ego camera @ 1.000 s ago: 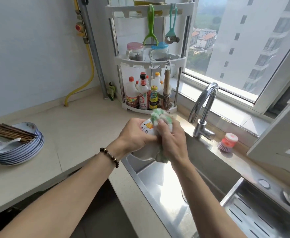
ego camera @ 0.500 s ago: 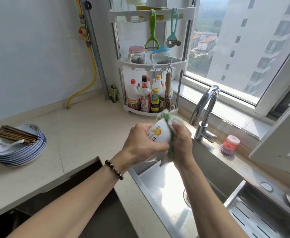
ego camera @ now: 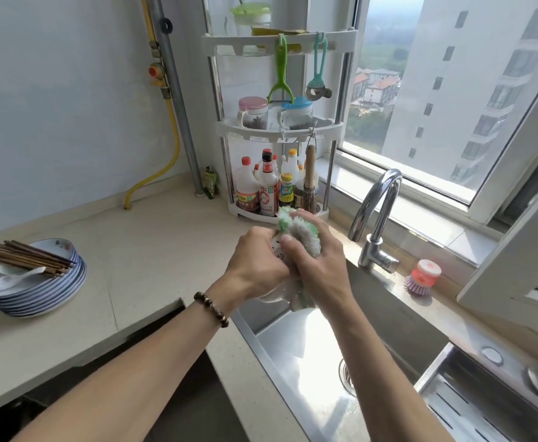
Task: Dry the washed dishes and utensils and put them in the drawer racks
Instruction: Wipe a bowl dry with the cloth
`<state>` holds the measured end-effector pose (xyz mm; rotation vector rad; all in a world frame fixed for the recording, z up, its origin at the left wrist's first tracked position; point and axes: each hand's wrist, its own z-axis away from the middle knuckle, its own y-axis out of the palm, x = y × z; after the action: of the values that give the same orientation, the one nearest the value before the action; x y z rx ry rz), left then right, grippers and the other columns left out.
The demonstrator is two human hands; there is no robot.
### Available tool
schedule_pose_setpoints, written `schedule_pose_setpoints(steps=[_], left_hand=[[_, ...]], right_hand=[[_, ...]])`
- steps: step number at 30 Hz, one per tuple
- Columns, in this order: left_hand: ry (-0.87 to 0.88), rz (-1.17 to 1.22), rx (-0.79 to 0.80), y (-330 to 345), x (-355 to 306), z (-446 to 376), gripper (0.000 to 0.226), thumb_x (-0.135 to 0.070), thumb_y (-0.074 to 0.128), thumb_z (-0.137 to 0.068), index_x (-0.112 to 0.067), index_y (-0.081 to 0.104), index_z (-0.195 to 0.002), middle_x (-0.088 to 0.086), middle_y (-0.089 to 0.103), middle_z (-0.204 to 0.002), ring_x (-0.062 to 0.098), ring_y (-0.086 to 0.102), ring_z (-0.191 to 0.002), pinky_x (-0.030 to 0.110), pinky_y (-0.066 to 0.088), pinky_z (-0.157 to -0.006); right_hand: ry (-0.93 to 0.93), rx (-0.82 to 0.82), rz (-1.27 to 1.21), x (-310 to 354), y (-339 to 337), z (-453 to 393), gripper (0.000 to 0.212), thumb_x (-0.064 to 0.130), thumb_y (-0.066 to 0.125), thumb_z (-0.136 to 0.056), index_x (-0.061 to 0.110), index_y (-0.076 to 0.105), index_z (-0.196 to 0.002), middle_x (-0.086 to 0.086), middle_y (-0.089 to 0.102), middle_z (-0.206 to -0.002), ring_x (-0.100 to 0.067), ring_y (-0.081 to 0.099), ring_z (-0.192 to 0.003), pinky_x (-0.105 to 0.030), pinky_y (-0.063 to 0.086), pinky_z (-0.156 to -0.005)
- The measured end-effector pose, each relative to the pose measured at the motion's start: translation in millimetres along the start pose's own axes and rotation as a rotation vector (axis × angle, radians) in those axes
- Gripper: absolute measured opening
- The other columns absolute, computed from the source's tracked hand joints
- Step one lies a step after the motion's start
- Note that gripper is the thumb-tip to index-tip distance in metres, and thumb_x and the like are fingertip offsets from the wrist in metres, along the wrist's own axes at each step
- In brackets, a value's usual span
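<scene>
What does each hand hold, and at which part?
Left hand grips the white bowl by its side; right hand presses the green cloth against it.

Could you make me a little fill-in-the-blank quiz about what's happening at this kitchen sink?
1. The right hand rubs a bowl with a green and white ____.
2. The chopsticks lie on a stack of ____.
3. A beaded bracelet sits on the ____ wrist.
4. The hands work above the ____.

Missing words: cloth; plates; left; sink
</scene>
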<state>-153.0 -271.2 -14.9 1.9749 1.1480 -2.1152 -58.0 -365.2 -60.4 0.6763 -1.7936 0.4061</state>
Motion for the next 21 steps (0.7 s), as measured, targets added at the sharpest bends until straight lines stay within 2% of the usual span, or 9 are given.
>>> schedule_pose_setpoints(steps=[2,4,6,8,10,14,17,18,21], left_hand=[[0.013,-0.032,0.039,1,-1,1,0.031,-0.022,0.081,-0.055,-0.015,0.075,-0.085,0.003,0.076,-0.080,0.025,0.074,-0.077,0.048,0.062,-0.070],[0.061,-0.037,0.098,0,-7,6,0.028,-0.014,0.089,-0.061,-0.011,0.074,-0.084,0.006,0.075,-0.079,0.025,0.074,-0.073,0.047,0.062,-0.067],[0.101,0.022,0.137,-6,-14,12,0.026,-0.006,0.091,-0.065,-0.009,0.072,-0.083,0.006,0.073,-0.080,0.020,0.073,-0.071,0.042,0.063,-0.065],[0.140,0.151,0.190,-12,-22,14,0.033,-0.008,0.091,-0.062,-0.007,0.073,-0.090,0.010,0.074,-0.088,0.020,0.074,-0.080,0.039,0.063,-0.068],[0.150,0.256,0.247,-15,-24,11,0.048,-0.018,0.089,-0.057,-0.006,0.073,-0.099,0.013,0.074,-0.100,0.026,0.074,-0.092,0.041,0.064,-0.074],[0.003,0.269,0.414,-28,-9,3,0.059,-0.022,0.088,-0.054,-0.006,0.072,-0.108,0.014,0.074,-0.109,0.030,0.071,-0.102,0.040,0.062,-0.083],[-0.044,0.121,0.515,-28,-9,1,0.057,-0.011,0.091,-0.062,-0.007,0.070,-0.116,0.012,0.074,-0.109,0.030,0.072,-0.102,0.046,0.060,-0.087],[-0.036,0.074,0.511,-25,-12,1,0.053,-0.006,0.090,-0.066,-0.006,0.070,-0.115,0.012,0.075,-0.107,0.030,0.072,-0.099,0.047,0.060,-0.087],[-0.046,0.066,0.419,-17,-12,3,0.036,-0.001,0.087,-0.070,-0.002,0.073,-0.103,0.012,0.077,-0.096,0.027,0.074,-0.087,0.044,0.062,-0.081]], right_hand=[[0.004,0.008,-0.029,-7,0,2,0.047,0.041,0.073,-0.075,0.026,0.068,-0.120,-0.001,0.068,-0.121,-0.020,0.066,-0.111,-0.040,0.053,-0.095],[0.095,0.013,-0.279,-6,-9,1,0.044,0.037,0.069,-0.080,0.015,0.067,-0.117,-0.009,0.069,-0.108,-0.028,0.067,-0.097,-0.040,0.057,-0.080],[0.236,0.069,-0.488,-4,-19,-1,0.043,0.033,0.056,-0.092,0.004,0.059,-0.124,-0.021,0.064,-0.109,-0.039,0.063,-0.094,-0.043,0.058,-0.075],[0.370,0.061,-0.660,-3,-26,2,0.048,0.038,0.043,-0.099,0.002,0.059,-0.125,-0.024,0.065,-0.110,-0.041,0.064,-0.095,-0.045,0.058,-0.075],[0.404,-0.008,-0.771,-6,-27,7,0.049,0.042,0.039,-0.098,0.006,0.065,-0.118,-0.020,0.069,-0.103,-0.037,0.067,-0.092,-0.043,0.057,-0.074],[0.395,-0.057,-0.693,-4,-29,11,0.043,0.035,0.042,-0.096,0.013,0.077,-0.088,-0.016,0.071,-0.087,-0.032,0.068,-0.078,-0.037,0.057,-0.065],[0.388,-0.065,-0.513,-2,-33,7,0.039,0.037,0.066,-0.077,0.005,0.071,-0.099,-0.021,0.069,-0.091,-0.039,0.064,-0.083,-0.040,0.056,-0.065],[0.370,-0.064,-0.444,-1,-34,5,0.038,0.035,0.069,-0.072,0.006,0.069,-0.097,-0.020,0.068,-0.090,-0.039,0.063,-0.084,-0.042,0.055,-0.067],[0.310,-0.094,-0.325,0,-33,1,0.017,0.031,0.067,-0.077,0.016,0.072,-0.084,-0.017,0.067,-0.086,-0.042,0.064,-0.081,-0.054,0.052,-0.075]])
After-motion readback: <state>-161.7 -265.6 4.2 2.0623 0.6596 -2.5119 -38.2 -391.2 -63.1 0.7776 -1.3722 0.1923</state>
